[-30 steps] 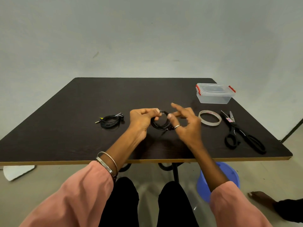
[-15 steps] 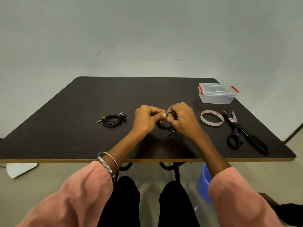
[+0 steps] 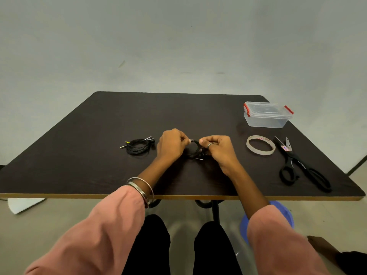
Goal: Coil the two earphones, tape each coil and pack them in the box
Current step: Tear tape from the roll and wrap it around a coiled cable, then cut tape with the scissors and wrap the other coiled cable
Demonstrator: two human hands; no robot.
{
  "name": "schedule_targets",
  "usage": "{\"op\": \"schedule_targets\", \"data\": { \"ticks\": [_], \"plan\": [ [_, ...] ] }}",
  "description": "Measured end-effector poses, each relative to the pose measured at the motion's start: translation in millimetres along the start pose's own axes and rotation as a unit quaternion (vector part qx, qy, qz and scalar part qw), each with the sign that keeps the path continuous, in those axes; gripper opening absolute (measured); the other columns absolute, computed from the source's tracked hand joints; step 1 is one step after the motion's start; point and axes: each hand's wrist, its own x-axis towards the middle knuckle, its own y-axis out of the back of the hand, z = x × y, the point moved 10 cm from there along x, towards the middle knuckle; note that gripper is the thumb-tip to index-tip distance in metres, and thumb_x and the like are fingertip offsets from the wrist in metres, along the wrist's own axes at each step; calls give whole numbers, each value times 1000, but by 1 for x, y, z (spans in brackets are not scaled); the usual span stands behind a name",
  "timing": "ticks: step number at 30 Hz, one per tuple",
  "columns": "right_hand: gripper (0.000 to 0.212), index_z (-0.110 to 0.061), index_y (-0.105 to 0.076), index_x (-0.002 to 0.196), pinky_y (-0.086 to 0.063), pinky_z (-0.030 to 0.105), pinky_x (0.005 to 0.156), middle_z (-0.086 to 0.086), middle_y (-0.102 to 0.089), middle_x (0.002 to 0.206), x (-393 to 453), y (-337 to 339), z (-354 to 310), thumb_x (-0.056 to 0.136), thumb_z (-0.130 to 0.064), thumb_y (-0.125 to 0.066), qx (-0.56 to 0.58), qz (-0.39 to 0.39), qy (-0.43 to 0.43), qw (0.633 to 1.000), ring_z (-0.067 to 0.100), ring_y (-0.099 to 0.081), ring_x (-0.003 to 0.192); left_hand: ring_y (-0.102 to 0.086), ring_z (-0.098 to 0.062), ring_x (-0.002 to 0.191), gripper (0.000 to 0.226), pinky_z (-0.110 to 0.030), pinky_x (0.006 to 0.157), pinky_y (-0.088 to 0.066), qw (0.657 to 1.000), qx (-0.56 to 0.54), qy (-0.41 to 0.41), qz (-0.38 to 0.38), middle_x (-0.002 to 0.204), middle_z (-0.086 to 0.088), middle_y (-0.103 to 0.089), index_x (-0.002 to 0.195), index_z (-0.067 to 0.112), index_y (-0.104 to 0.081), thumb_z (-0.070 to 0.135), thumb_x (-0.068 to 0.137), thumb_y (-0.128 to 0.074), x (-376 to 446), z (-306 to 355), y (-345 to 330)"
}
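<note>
A coiled black earphone (image 3: 195, 150) is held just above the dark table (image 3: 79, 165) between my two hands. My left hand (image 3: 171, 144) pinches its left side and my right hand (image 3: 219, 148) pinches its right side; its metal plug pokes out below. A second black earphone (image 3: 138, 147), loosely coiled, lies on the table to the left of my left hand. The clear plastic box (image 3: 267, 115) with red clips and its lid on stands at the back right. A roll of clear tape (image 3: 260, 144) lies flat to the right of my right hand.
Black scissors (image 3: 301, 165) lie closed near the table's right edge, beside the tape. A blue stool (image 3: 286, 212) and another person's foot (image 3: 317, 243) are on the floor at the lower right. A white sheet (image 3: 23, 204) lies on the floor at the left.
My right hand, fingers spread a second ago, has closed onto the coil. Both hands now pinch it from either side, slightly farther apart than half a second ago.
</note>
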Motion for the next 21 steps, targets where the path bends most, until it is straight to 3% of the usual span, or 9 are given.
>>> {"op": "schedule_targets", "data": {
  "ticks": [3, 5, 7, 10, 14, 16, 18, 19, 21],
  "plan": [
    [15, -14, -74, 91, -41, 3, 60, -6, -69, 78, -3, 3, -15, 90, -25, -64, -147, 44, 74, 985, -1, -59, 69, -66, -26, 90, 14, -33, 69, -51, 999, 38, 17, 25, 91, -5, -74, 89, 20, -78, 22, 85, -64, 2, -8, -3],
    [18, -10, -73, 95, -36, 0, 57, -3, -69, 81, -5, 2, -20, 92, -22, -60, -184, 49, 109, 976, 1, -57, 71, -66, -29, 95, 15, -34, 74, -51, 998, 39, 27, 28, 97, -8, -73, 94, 20, -77, 24, 86, -65, 4, -10, -4],
    [19, -10, -73, 98, -34, 1, 60, -1, -70, 87, -7, 1, -20, 93, -21, -58, -208, 38, 117, 970, 4, -58, 77, -65, -32, 100, 18, -36, 78, -50, 998, 33, 37, 31, 102, -11, -72, 100, 17, -75, 24, 86, -66, 5, -12, -3],
    [18, -13, -73, 100, -48, 18, 74, -2, -71, 93, -7, 8, -20, 93, -23, -60, -181, 14, 107, 977, 7, -61, 83, -64, -36, 97, 21, -36, 73, -48, 997, 38, 47, 50, 97, -13, -71, 97, 14, -75, 30, 88, -64, 3, -11, 3],
    [14, -13, -74, 96, -54, 31, 85, -1, -74, 93, -10, 62, -32, 90, -20, -64, -98, 67, 125, 985, 13, -68, 90, -63, -31, 96, 20, -37, 79, -48, 990, 51, -56, 119, 101, -11, -69, 101, 16, -74, 26, 91, -60, -3, 33, 15],
    [13, -13, -73, 94, -53, 31, 83, -1, -73, 91, -13, 102, -36, 90, -20, -63, -104, 123, 128, 979, 15, -68, 89, -67, -20, 91, 17, -31, 85, -51, 989, -70, -114, 69, 99, -7, -73, 102, 15, -75, 19, 88, -65, -9, 66, 1],
    [14, -12, -73, 94, -49, 28, 80, 1, -72, 90, -17, 138, -35, 91, -19, -62, -160, 177, 125, 963, 17, -66, 88, -67, -11, 87, 21, -20, 86, -51, 979, -165, -115, -19, 99, -6, -74, 106, 11, -73, 16, 86, -69, -17, 93, -27],
    [15, -10, -73, 95, -47, 28, 81, 4, -72, 91, -18, 151, -32, 92, -18, -60, -200, 195, 121, 953, 19, -65, 88, -65, -10, 86, 26, -17, 86, -49, 976, -182, -105, -53, 102, -7, -73, 111, 10, -71, 15, 85, -70, -20, 101, -44],
    [19, -10, -71, 100, -45, 39, 91, 9, -71, 98, -18, 167, -22, 95, -17, -54, -292, 202, 104, 929, 26, -63, 95, -64, -14, 92, 41, -25, 93, -49, 976, -172, -87, -103, 109, -10, -70, 125, 8, -61, 18, 85, -69, -20, 110, -81]
  ]
}}
